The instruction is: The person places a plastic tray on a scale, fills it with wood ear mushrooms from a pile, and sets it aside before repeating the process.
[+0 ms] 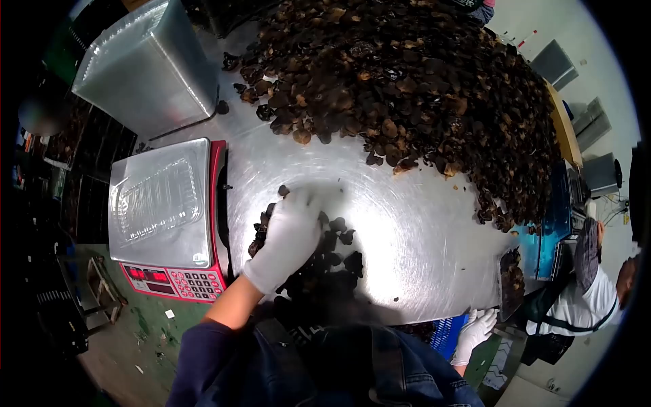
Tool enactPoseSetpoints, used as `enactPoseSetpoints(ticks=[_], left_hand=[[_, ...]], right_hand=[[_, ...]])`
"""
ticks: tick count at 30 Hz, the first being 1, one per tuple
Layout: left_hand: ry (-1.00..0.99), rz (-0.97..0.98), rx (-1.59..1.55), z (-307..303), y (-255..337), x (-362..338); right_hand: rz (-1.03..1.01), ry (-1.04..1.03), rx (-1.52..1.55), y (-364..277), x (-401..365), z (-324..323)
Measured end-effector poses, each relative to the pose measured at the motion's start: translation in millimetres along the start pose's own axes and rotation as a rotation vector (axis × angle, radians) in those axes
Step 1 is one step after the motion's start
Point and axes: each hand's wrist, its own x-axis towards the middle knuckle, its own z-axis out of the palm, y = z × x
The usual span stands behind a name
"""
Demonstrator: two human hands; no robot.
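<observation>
My left hand point(288, 237), in a white glove, lies fingers spread on a small heap of dark dried mushrooms point(329, 261) near the front edge of the steel table point(420, 230). My right hand point(475, 332), also gloved, is below the table's front right edge. It grips the lower end of a dark tray filled with mushrooms point(512, 281), held against the edge. A large pile of the same mushrooms point(407, 81) covers the far half of the table.
A weighing scale point(178, 281) with a red keypad stands on the left, with an empty clear plastic tray point(156, 197) on its pan. Behind it is a steel box point(149, 61). A blue crate point(447, 332) sits under the table. Another person point(600, 288) works at the right.
</observation>
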Motion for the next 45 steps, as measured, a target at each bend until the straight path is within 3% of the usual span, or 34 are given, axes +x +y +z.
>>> enactPoseSetpoints(ticks=[1, 2, 3, 4, 6, 7, 8, 12, 14, 15, 16, 17, 18, 19, 20, 21, 23, 24, 25, 26, 27, 28, 29, 31, 33, 35, 39, 42, 45], left_hand=[[0.009, 0.032, 0.001, 3.4, 3.4, 8.3], [-0.140, 0.041, 0.023, 5.0, 7.5, 22.0], [-0.140, 0.045, 0.025, 15.8, 10.6, 30.6], [-0.153, 0.063, 0.129, 34.4, 10.6, 40.0], [-0.156, 0.076, 0.237, 70.7, 8.5, 52.4], [-0.056, 0.127, 0.294, 90.4, 8.1, 52.5], [0.042, 0.177, 0.350, 101.4, 12.2, 50.4], [0.003, 0.240, 0.615, 100.2, 50.0, 46.6], [0.559, 0.316, 1.073, 180.5, 48.4, 50.7], [0.024, 0.281, 0.512, 151.3, 94.3, 34.6], [-0.099, 0.432, 0.357, 76.4, 125.1, 22.0], [-0.059, 0.590, 0.244, 114.5, 137.1, 3.8], [-0.483, 0.652, -0.245, 123.6, 157.9, -10.0], [-0.860, 0.699, -0.439, 89.8, 168.2, -8.0], [-0.922, 0.883, -0.550, 69.6, 170.5, -9.5], [-0.904, 0.854, -0.683, 63.6, 165.0, -12.7], [-0.498, 0.724, -0.771, 63.2, 134.6, -0.7], [-0.192, 0.672, -0.537, 65.7, 111.3, 16.3], [0.110, 0.604, -0.293, 66.4, 82.2, 37.8], [0.196, 0.546, 0.113, 58.8, 46.4, 52.6], [0.127, 0.081, 0.047, 34.8, 33.4, 71.3], [0.213, -0.083, 0.172, 39.3, 10.8, 75.1], [0.299, -0.246, 0.297, 48.0, -12.8, 76.1], [-0.025, -0.479, 0.277, 46.2, -39.1, 75.9], [-0.086, -0.449, 0.377, 44.5, -42.6, 71.0], [-0.085, -0.425, 0.316, 41.9, -41.0, 69.8], [-0.120, -0.417, 0.323, 33.7, -37.1, 71.9], [-0.139, -0.402, 0.375, 36.6, -40.0, 71.6], [-0.148, -0.411, 0.388, 37.6, -40.1, 74.9]], right_hand=[[-0.053, 0.166, 0.028, -14.5, -4.1, -18.6], [-0.253, 0.240, 0.297, -34.3, -4.0, -37.5], [-0.489, 0.406, 0.457, -73.9, -2.6, -49.2], [-0.555, 0.294, 0.648, -115.9, -3.1, -68.6], [-0.803, 0.253, 0.739, -195.4, 0.0, -99.8], [-0.908, 0.234, 0.813, -232.8, 5.0, -111.3], [-1.026, 0.298, 0.805, -268.4, 18.4, -107.9], [-1.161, 0.436, 0.586, -359.3, 56.8, -82.0], [-1.244, 0.389, 0.478, -350.9, 70.0, -83.5], [-1.310, 0.359, 0.422, -331.8, 70.5, -94.3], [-1.379, 0.369, 0.463, -305.7, 60.8, -108.6], [-1.485, 0.333, 0.391, -275.4, 58.0, -112.5], [-1.471, 0.123, 0.179, -240.9, 46.4, -127.6], [-1.496, -0.061, 0.032, -204.9, 43.6, -124.2], [-1.627, -0.308, -0.019, -177.0, 49.0, -139.0], [-1.741, -0.564, -0.073, -160.7, 55.9, -150.8], [-1.652, -0.551, 0.062, -156.6, 66.4, -145.7], [-1.559, -0.534, 0.193, -155.9, 68.6, -143.8], [-1.563, -0.372, 0.267, -181.5, 69.3, -156.4], [-1.369, -0.341, 0.411, -214.2, 62.7, -173.1], [-1.499, -0.059, 0.669, -248.8, 79.7, -153.8], [-1.391, -0.049, 0.784, -286.8, 86.8, -147.4], [-1.325, 0.130, 0.860, -326.3, 88.0, -147.2], [-1.147, 0.399, 0.794, -399.3, 85.5, -145.3], [-1.069, 0.454, 0.686, -446.5, 68.3, -137.6], [-1.168, 0.340, 0.744, -460.3, 52.0, -123.5], [-1.369, 0.414, 0.792, -404.2, 6.2, -115.6], [-1.482, 0.115, 0.723, -335.5, -16.7, -115.1], [-1.484, 0.099, 0.728, -293.5, -22.1, -111.4]])
